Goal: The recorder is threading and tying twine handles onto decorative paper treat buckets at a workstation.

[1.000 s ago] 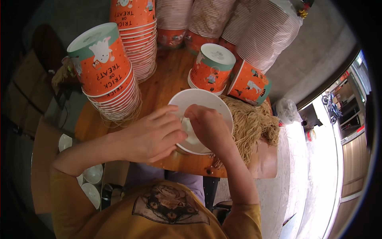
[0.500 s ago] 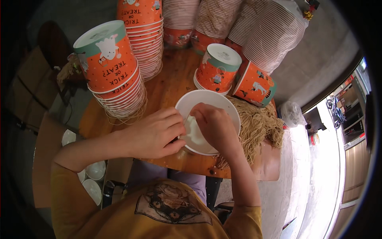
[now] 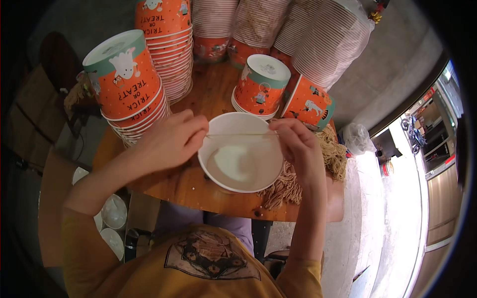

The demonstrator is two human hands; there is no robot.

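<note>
In the head view, the left hand point(image 3: 180, 137) and right hand point(image 3: 301, 141) were pinching a thin cord point(image 3: 238, 134) straight across a white-lined bucket point(image 3: 266, 161) on the tabletop point(image 3: 176, 186), probably the cord-stretching step, so next kinda called for a steady grip.

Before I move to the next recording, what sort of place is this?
Probably a small workshop or home assembly spot, judging by the tall nested stacks of orange printed paper buckets, the heap of tan yarn-like strands on the brown wooden table, and the bare grey concrete wall beyond.
</note>
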